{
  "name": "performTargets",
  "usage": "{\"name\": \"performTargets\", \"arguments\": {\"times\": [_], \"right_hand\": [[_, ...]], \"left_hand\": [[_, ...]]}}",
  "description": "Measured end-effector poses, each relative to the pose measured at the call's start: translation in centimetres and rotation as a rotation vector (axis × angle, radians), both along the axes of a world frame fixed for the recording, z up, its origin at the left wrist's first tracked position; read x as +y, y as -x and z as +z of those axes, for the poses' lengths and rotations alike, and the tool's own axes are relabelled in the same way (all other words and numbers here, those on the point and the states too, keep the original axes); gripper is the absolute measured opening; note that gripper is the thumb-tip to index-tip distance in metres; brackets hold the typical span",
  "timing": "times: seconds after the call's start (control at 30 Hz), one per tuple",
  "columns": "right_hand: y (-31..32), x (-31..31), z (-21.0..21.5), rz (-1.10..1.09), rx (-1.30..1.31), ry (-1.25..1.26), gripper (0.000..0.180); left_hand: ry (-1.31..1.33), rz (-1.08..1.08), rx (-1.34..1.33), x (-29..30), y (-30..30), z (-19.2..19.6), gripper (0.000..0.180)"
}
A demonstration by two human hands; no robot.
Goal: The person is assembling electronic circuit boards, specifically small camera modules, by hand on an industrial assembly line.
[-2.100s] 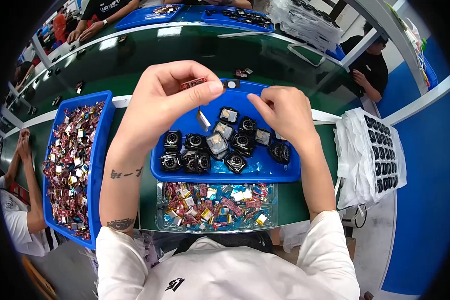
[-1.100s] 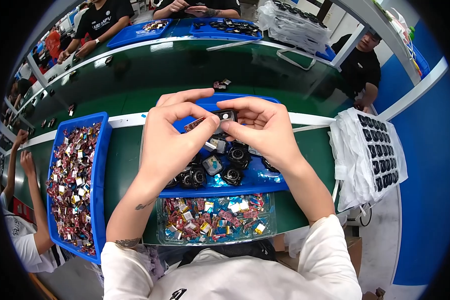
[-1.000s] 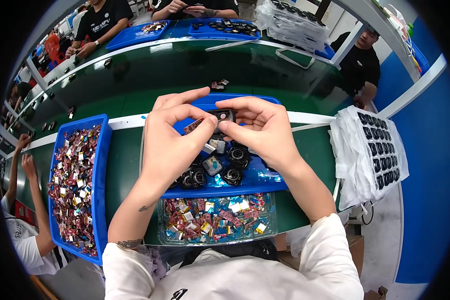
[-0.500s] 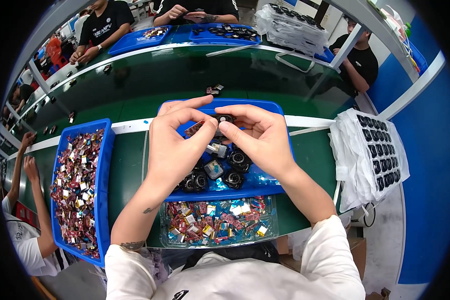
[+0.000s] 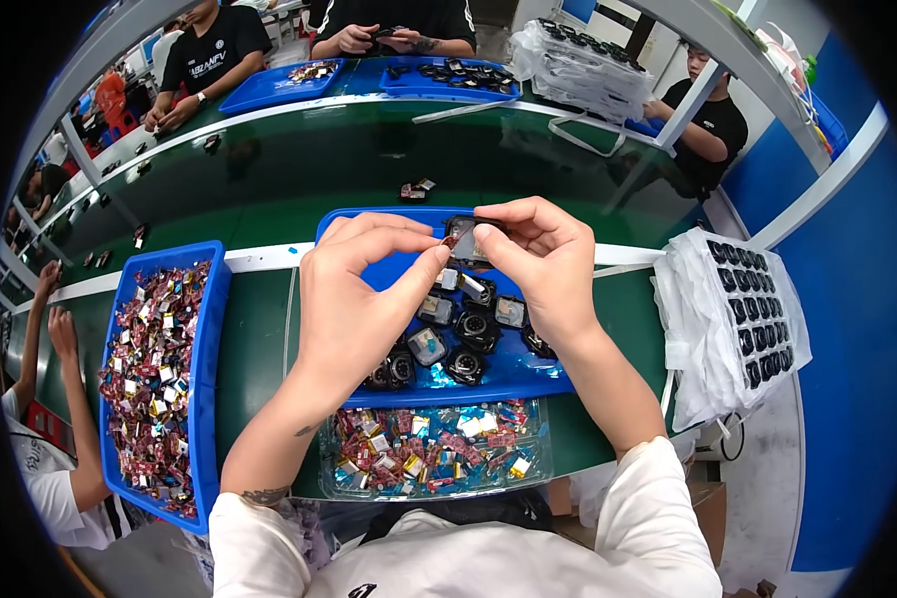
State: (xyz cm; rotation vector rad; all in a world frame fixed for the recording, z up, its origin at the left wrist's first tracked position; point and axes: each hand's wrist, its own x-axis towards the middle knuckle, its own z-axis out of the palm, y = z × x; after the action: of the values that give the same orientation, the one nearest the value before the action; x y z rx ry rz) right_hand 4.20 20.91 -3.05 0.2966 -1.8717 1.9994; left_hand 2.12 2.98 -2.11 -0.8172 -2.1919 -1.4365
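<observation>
Both hands meet above the blue tray (image 5: pixel 369 227). The right hand (image 5: pixel 538 264) pinches a small black square part (image 5: pixel 465 237) with closed fingers. The left hand (image 5: pixel 354 299) pinches a tiny red chip (image 5: pixel 449 241) against it. It looks partly joined. Round black parts (image 5: pixel 465 365) wait below, shiny chips (image 5: pixel 429 453) in a clear box.

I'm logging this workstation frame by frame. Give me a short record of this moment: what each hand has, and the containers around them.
left hand: pinches a small red piece at the black part
right hand: holds the small black part above the tray
blue tray: under both hands, holds round black parts
clear tray: nearest the person, full of small colourful pieces
blue bin: to the left, full of the same pieces
green table: bears all three
</observation>
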Motion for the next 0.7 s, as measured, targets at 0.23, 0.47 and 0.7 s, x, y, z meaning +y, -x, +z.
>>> {"name": "performTargets", "arguments": {"times": [0.23,0.47,0.7], "right_hand": [[0.0,-0.2,0.1,0.033,0.022,0.032,0.013],[-0.7,-0.6,0.4,0.066,0.166,-0.089,0.013],[-0.7,0.0,0.4,0.145,0.041,-0.08,0.016]], "left_hand": [[-0.087,-0.232,-0.381,-0.1,0.1,0.3,0.01],[-0.302,-0.317,-0.551,0.0,0.2,0.3,0.013],[-0.153,-0.114,-0.284,0.0,1.0,-0.3,0.02]]}}
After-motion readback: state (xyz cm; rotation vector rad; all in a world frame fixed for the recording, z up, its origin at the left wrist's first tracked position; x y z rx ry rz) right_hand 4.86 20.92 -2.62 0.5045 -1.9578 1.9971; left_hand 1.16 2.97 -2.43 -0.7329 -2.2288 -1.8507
